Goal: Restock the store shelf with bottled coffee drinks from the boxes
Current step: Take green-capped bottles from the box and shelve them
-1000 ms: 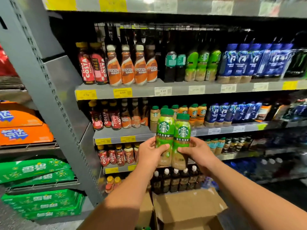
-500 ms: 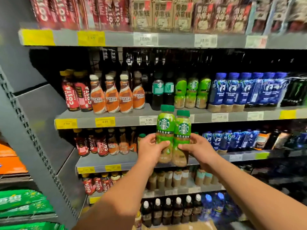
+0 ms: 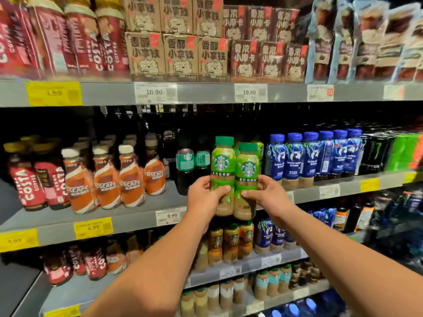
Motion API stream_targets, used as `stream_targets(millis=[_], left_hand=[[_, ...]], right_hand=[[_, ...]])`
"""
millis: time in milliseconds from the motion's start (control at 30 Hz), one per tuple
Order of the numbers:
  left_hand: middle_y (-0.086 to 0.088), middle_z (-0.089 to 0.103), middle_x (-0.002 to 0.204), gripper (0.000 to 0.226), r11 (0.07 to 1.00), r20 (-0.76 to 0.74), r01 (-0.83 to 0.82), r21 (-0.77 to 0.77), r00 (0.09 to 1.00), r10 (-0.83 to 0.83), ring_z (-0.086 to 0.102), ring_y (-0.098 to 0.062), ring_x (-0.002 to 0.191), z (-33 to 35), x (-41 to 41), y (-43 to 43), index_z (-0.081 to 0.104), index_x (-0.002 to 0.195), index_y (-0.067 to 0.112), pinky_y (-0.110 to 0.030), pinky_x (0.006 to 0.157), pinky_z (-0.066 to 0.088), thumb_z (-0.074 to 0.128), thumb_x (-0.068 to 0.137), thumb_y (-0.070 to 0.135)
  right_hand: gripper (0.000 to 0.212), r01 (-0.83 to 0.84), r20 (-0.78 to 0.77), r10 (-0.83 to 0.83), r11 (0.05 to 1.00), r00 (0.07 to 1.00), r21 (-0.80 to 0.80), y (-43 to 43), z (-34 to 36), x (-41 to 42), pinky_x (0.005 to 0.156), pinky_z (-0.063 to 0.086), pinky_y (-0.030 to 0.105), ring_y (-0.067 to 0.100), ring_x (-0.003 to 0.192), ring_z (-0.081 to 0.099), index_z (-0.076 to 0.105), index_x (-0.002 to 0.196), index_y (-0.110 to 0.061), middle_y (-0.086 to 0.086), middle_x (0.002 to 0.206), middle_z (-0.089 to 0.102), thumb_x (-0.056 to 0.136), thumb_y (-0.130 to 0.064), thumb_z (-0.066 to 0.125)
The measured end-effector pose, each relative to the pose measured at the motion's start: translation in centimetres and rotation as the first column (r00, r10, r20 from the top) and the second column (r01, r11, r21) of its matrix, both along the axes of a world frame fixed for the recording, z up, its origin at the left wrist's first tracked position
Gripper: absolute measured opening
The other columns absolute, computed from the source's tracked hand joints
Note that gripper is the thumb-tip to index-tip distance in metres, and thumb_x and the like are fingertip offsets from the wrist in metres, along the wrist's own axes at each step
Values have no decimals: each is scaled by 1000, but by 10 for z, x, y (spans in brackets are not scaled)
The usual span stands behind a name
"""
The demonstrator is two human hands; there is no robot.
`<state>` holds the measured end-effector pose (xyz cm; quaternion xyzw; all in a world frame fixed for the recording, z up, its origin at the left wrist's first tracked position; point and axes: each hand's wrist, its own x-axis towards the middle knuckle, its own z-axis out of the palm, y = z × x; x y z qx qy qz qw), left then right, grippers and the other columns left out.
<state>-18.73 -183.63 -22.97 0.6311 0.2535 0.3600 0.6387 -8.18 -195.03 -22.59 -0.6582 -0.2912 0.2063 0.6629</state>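
**Head view: a pair of bottles presented to the shelf lane.** The left hand (image 3: 206,194) grips the left Starbucks bottle (image 3: 223,164) and the right hand (image 3: 267,196) grips the right Starbucks bottle (image 3: 247,171). On each hand the fingers (image 3: 262,181) curl round the lower body, with the thumb laid across the front below the logo. Both bottles are upright, green caps up, and pressed side by side so that they touch. They hang in the air before the middle shelf (image 3: 137,221), over its front edge and not yet resting on it.

Just behind them stands a matching green-label bottle (image 3: 259,148). It sits between the dark Starbucks bottles (image 3: 185,165) on the left and the blue-capped bottles (image 3: 295,161) on the right, so this is probably the intended lane.

**Doing the step well.**
- The bases should clear the front lip level, and the labels should face out.
- The pair should slide back only until it meets the stock behind, so that row is not tipped.
- The neighbours stand close on both sides, so the two bottles are best kept together until they are seated.
- The fingers should then be drawn straight out toward the near side.

**Surface and room.**
- The shelf is a smooth grey metal deck with a price strip along its front. A 9.99 tag (image 3: 171,217) sits just left of and below the held pair.
- Further left stand Nescafé bottles (image 3: 130,179) and then Costa bottles (image 3: 27,186).
- At the far right are black Monster cans (image 3: 375,152).
- The shelf above carries brown drink cartons (image 3: 180,53).
- The shelf below carries orange-label Starbucks bottles (image 3: 231,243).
- No boxes are in view.
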Motion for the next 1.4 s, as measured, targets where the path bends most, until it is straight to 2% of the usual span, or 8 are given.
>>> stream_targets(millis=[200,333,533,633,900,1100,1233,1400], left_hand=[[-6,67,111,40,998,-16,-44,38,999,45,63,-22,103,13,54,5,63,115,10,-45,94,50,75,77,11],[-5,67,111,38,997,11,-46,58,999,45,63,-18,102,19,81,10,62,113,12,-39,94,50,75,77,10],[-3,66,112,42,994,15,-45,98,999,44,61,-17,105,16,103,18,60,117,7,-28,88,50,74,78,6],[-4,59,120,45,989,-30,-97,113,994,101,53,-19,116,8,109,19,57,120,9,-32,97,44,74,79,10],[-1,59,113,39,982,-68,-96,161,992,108,51,-14,114,-10,104,28,57,112,12,-23,89,38,75,78,9],[-4,54,122,53,985,-129,-52,167,989,74,51,-16,116,-20,100,36,51,124,10,-26,92,41,76,78,12],[-8,62,119,41,977,-122,-66,203,988,92,59,-15,103,-26,97,39,56,109,14,-29,89,50,79,74,13],[-12,61,115,50,959,-171,-55,277,980,105,61,-22,104,-26,94,42,61,121,9,-38,94,49,78,75,20]], right_hand=[[50,4,51,-4,1000,999,-8,8,18,54,96,50,43,27,111,60,52,125,-1,16,124,61,78,7,69],[39,4,94,-5,1000,996,3,12,26,79,67,57,24,15,88,67,56,117,-6,9,105,68,81,6,66],[40,88,196,-80,996,977,-32,24,20,94,91,52,41,23,100,64,57,118,-6,11,109,67,81,4,67],[40,133,295,-108,989,949,-64,29,13,97,92,51,42,20,98,64,58,116,-11,6,107,68,79,0,71],[42,234,449,-146,961,881,-146,37,-12,93,89,50,37,20,98,62,57,114,-12,1,105,67,76,-10,76],[54,315,491,-185,928,851,-197,50,-12,92,77,45,30,23,95,59,41,121,-13,4,105,61,79,-14,74],[56,359,504,-248,924,828,-135,56,-18,85,78,48,32,21,96,60,44,121,-16,0,104,59,74,-14,73],[64,415,475,-342,908,811,-57,57,-22,82,78,42,26,13,93,54,51,125,-17,-5,102,55,69,-16,82]])
